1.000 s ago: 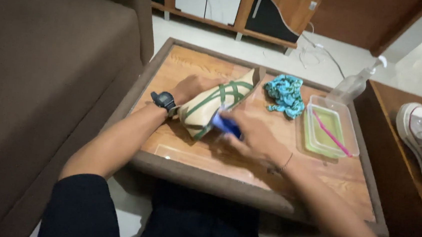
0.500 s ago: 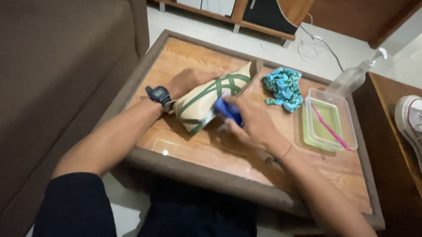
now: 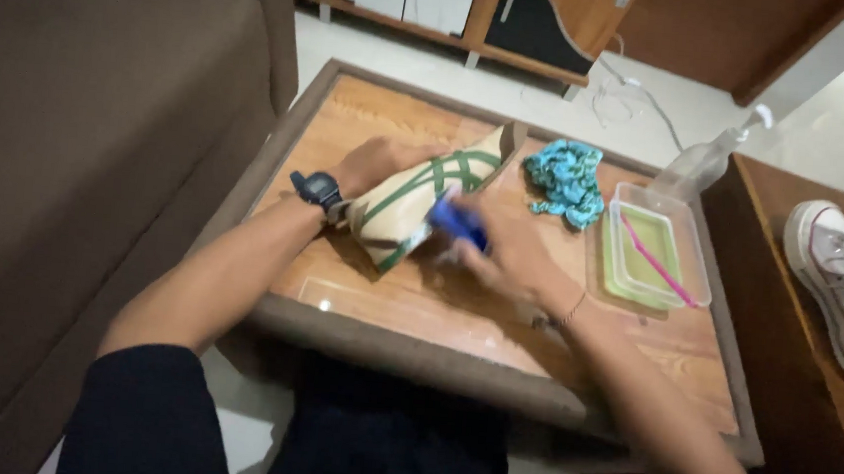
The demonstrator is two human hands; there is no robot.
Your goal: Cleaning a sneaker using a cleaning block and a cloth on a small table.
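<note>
A cream shoe with green stripes (image 3: 415,201) lies on its side on the wooden table (image 3: 457,300). My left hand (image 3: 373,163), a black watch on its wrist, reaches in from the left and grips the shoe's upper side. My right hand (image 3: 506,249) is blurred with motion and holds a small blue brush-like object (image 3: 456,222) pressed against the shoe's side.
A teal cloth (image 3: 567,183) lies behind the shoe. A clear tray of greenish liquid (image 3: 657,250) holds a pink stick. A clear spray bottle (image 3: 704,159) stands at the far edge. A white sneaker (image 3: 839,290) rests on a side table at right. A brown sofa (image 3: 78,140) fills the left.
My right hand with the blue object has shifted along the shoe's side in a rubbing motion. The shoe and my left hand have stayed about where they were.
</note>
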